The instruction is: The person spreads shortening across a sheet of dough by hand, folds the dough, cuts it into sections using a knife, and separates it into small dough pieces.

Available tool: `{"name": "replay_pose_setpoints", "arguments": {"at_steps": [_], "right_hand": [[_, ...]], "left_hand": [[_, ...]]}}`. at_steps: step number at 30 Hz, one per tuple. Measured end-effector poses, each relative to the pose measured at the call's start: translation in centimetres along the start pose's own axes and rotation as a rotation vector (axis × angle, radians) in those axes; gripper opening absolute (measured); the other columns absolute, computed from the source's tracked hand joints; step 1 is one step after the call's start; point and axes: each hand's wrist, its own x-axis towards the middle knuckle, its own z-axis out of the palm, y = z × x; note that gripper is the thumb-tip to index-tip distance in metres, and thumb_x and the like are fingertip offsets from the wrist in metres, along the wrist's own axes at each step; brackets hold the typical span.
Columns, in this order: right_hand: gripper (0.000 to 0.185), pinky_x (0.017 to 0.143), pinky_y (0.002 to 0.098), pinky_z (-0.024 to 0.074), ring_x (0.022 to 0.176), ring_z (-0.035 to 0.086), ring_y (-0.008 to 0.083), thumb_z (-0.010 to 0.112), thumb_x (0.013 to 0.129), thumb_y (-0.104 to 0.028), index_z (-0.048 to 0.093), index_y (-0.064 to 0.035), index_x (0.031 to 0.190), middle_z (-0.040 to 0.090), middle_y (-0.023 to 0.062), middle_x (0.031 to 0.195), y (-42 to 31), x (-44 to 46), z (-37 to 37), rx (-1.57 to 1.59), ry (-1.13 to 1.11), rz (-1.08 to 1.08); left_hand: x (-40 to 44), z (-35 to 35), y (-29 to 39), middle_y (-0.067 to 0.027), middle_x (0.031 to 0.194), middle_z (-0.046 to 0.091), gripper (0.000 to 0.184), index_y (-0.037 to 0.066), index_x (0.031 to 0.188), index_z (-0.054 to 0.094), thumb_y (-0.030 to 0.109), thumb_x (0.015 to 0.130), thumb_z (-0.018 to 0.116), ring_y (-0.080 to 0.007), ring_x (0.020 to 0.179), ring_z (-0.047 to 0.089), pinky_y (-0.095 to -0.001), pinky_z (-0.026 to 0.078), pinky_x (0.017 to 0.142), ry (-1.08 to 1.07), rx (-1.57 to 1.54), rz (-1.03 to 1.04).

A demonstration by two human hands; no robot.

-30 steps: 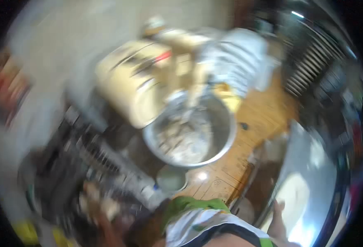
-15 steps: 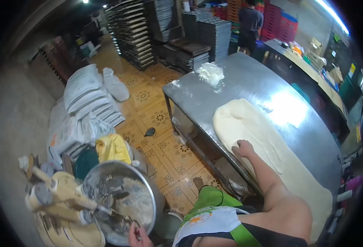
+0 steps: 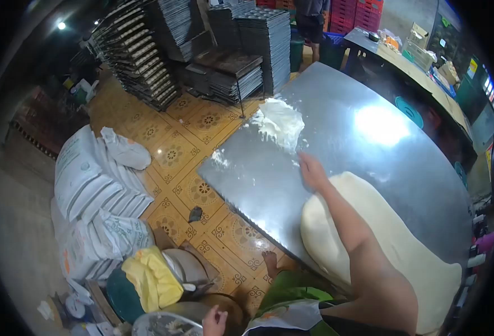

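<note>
A long slab of pale dough point(image 3: 390, 246) lies along the near side of the metal table point(image 3: 247, 185), its far end rounded. My right arm stretches over the dough. My right hand point(image 3: 313, 172) is just beyond its far end, fingers extended toward a smeared white mound point(image 3: 280, 124); whether that is flour or fat I cannot tell. Nothing shows in this hand. Low in the view, my left hand point(image 3: 214, 322) hangs beside the rim of a metal mixing bowl point(image 3: 166, 320), fingers loosely bent and apart, with nothing seen in them. The bowl is mostly cut off.
Stacked white sacks point(image 3: 93, 179) stand at left, near a yellow cloth or bag point(image 3: 153, 278). Tall stacks of trays point(image 3: 140, 59) rise at the back. A person point(image 3: 311, 19) stands beyond the table's far end. A cluttered counter point(image 3: 420, 73) runs along the right.
My right hand has left the dough's edge and reached forward toward the white mound. The dough's far end looks shorter and rounder. The view has shifted, so the mixing bowl is mostly out of frame.
</note>
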Motion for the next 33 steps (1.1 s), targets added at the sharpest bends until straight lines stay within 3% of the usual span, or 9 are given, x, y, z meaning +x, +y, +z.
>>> {"name": "replay_pose_setpoints", "arguments": {"at_steps": [5, 14, 18, 20, 23, 25, 28, 30, 33], "right_hand": [[0.032, 0.106, 0.0414, 0.0419, 0.125, 0.053, 0.0371, 0.048, 0.093, -0.006, 0.06, 0.0025, 0.122, 0.056, 0.023, 0.133, 3.5, 14.7, 2.3, -0.172, -0.069, -0.089], [0.053, 0.114, 0.0408, 0.0319, 0.135, 0.043, 0.0347, 0.051, 0.092, -0.01, 0.043, -0.0045, 0.143, 0.048, 0.0226, 0.141, 7.9, 25.2, 8.3, -0.338, -0.348, -0.232], [0.079, 0.115, 0.0457, 0.0287, 0.135, 0.041, 0.0399, 0.064, 0.088, -0.025, 0.022, -0.0087, 0.154, 0.043, 0.028, 0.144, 4.5, 26.7, 8.8, -0.318, -0.042, -0.001], [0.076, 0.114, 0.0466, 0.0291, 0.135, 0.041, 0.0406, 0.063, 0.089, -0.024, 0.025, -0.0084, 0.153, 0.042, 0.0278, 0.145, 1.0, 25.0, 6.4, -0.162, 0.058, 0.047], [0.059, 0.112, 0.0481, 0.0307, 0.134, 0.042, 0.0411, 0.058, 0.094, -0.02, 0.037, -0.0069, 0.148, 0.04, 0.0275, 0.147, -1.5, 18.6, 4.1, -0.31, 0.214, -0.124], [0.045, 0.111, 0.0451, 0.0341, 0.132, 0.045, 0.0373, 0.054, 0.093, -0.011, 0.047, -0.0014, 0.137, 0.045, 0.0222, 0.145, -7.7, 12.3, 3.2, -0.28, 0.052, 0.119], [0.047, 0.11, 0.0413, 0.0365, 0.131, 0.046, 0.0351, 0.052, 0.095, -0.01, 0.044, -0.0007, 0.141, 0.047, 0.0203, 0.143, -3.7, 1.4, 10.0, -0.002, -0.09, -0.061], [0.05, 0.109, 0.0392, 0.038, 0.131, 0.046, 0.0326, 0.05, 0.096, -0.01, 0.041, -0.0027, 0.144, 0.046, 0.0191, 0.143, 1.4, -1.1, 17.8, 0.464, -0.093, 0.426], [0.05, 0.11, 0.0381, 0.0378, 0.131, 0.046, 0.0289, 0.048, 0.098, -0.013, 0.039, -0.0037, 0.146, 0.044, 0.0164, 0.146, -5.6, 7.6, 13.5, -0.136, -0.317, 0.534]], "left_hand": [[3.5, 0.0, -5.9, -0.0241, 0.104, 0.068, 0.048, 0.001, 0.121, 0.063, 0.037, 0.09, 0.067, -0.0397, 0.099, 0.065, -0.0443, 0.051, 0.088, -0.305, 0.189, -0.312], [10.9, -1.3, -9.4, -0.0202, 0.108, 0.07, 0.047, 0.0, 0.117, 0.065, 0.038, 0.09, 0.067, -0.0339, 0.102, 0.066, -0.0425, 0.05, 0.09, -0.323, 0.05, -0.422], [17.4, -1.7, -15.9, -0.0107, 0.099, 0.069, 0.037, 0.004, 0.126, 0.061, 0.023, 0.094, 0.063, -0.0151, 0.068, 0.058, -0.0283, 0.046, 0.058, -0.348, -0.117, -0.445], [21.0, -1.4, -18.5, -0.0132, 0.099, 0.07, 0.039, -0.003, 0.117, 0.063, 0.022, 0.088, 0.072, -0.0209, 0.092, 0.068, -0.0355, 0.053, 0.081, -0.294, -0.108, -0.38], [27.2, -4.4, -4.9, -0.0163, 0.1, 0.071, 0.044, -0.002, 0.12, 0.062, 0.025, 0.088, 0.071, -0.0234, 0.091, 0.068, -0.0363, 0.053, 0.083, -0.335, -0.3, -0.553], [32.8, -3.3, -9.9, -0.0174, 0.099, 0.071, 0.045, -0.002, 0.121, 0.062, 0.027, 0.088, 0.071, -0.0246, 0.09, 0.069, -0.0368, 0.053, 0.082, -0.447, -0.099, -0.48], [39.9, -4.1, -9.9, -0.0181, 0.097, 0.071, 0.048, -0.001, 0.122, 0.062, 0.03, 0.087, 0.07, -0.0268, 0.087, 0.069, -0.0369, 0.052, 0.08, -0.58, 0.263, -0.246], [44.2, -4.8, -11.6, -0.0185, 0.094, 0.071, 0.043, 0.0, 0.121, 0.063, 0.027, 0.087, 0.069, -0.0276, 0.085, 0.069, -0.0368, 0.052, 0.079, -0.511, 0.072, -0.211], [50.7, -6.1, -9.0, -0.0194, 0.096, 0.07, 0.037, 0.0, 0.118, 0.064, 0.024, 0.089, 0.067, -0.0275, 0.087, 0.068, -0.037, 0.052, 0.079, -0.435, 0.11, -0.04]]}}
